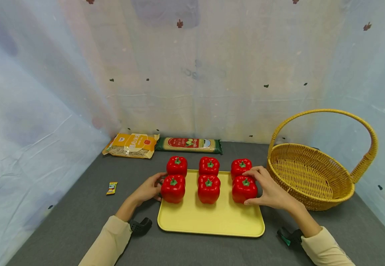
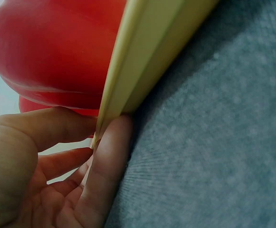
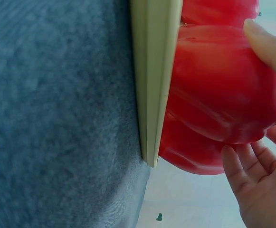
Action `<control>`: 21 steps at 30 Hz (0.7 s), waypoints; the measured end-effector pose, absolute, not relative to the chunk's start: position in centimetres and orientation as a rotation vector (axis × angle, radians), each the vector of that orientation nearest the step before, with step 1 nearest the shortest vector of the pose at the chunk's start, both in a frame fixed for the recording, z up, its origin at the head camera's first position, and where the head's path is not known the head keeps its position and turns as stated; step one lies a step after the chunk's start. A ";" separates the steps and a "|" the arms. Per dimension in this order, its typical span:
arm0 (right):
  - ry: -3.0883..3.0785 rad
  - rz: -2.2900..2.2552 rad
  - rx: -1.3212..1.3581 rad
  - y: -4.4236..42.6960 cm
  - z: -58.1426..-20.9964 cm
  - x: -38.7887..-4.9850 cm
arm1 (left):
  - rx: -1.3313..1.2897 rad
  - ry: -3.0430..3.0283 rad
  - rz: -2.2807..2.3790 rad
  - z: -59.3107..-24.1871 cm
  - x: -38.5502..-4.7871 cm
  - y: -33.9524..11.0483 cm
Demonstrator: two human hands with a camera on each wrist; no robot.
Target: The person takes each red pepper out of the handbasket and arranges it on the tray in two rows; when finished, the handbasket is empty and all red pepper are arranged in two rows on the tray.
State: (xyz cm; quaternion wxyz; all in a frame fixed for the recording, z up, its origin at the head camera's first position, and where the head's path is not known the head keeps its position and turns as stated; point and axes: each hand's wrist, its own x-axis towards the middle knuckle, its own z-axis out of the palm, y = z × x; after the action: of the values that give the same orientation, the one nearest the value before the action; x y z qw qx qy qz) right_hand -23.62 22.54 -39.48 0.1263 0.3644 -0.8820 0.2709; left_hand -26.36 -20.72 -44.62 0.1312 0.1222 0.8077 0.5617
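Several red bell peppers with green stems stand in two rows on a yellow tray (image 1: 212,225). At the tray's left side, my left hand (image 1: 149,187) pinches the rim between thumb and fingers, close beside the front left pepper (image 1: 173,190). My right hand (image 1: 268,187) grips the front right pepper (image 1: 244,190), thumb at its near side and fingers round its far side. That pepper (image 3: 223,85) sits upright over the tray; the hand partly covers the back right pepper (image 1: 240,166). Between them stands the front middle pepper (image 1: 209,190).
A wicker basket (image 1: 307,199) with a tall handle stands right of the tray. Behind lie a yellow-orange food bag (image 1: 132,145) and a long green-ended pasta packet (image 1: 189,145). A small yellow packet (image 1: 111,188) lies to the left. A patterned curtain (image 1: 192,92) hangs behind the table.
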 end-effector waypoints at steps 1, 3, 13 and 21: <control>-2.567 0.787 1.064 22.5 -39.5 -23.6 | 0.354 2.345 1.632 -44.6 -26.3 -20.7; -2.566 0.782 1.068 22.5 -39.5 -23.6 | 0.354 2.345 1.631 -44.5 -26.3 -20.7; -2.573 0.776 1.063 22.4 -39.5 -23.5 | 0.342 2.355 1.623 -44.6 -26.2 -20.6; -2.570 0.785 1.060 22.5 -39.3 -23.5 | 0.367 2.341 1.629 -44.4 -26.2 -20.7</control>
State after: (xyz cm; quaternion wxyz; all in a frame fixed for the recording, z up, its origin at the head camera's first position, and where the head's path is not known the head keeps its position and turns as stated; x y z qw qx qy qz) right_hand -23.50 22.48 -39.28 0.1264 0.3639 -0.8826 0.2695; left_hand -26.21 -20.66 -44.37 0.1326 0.1263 0.8070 0.5614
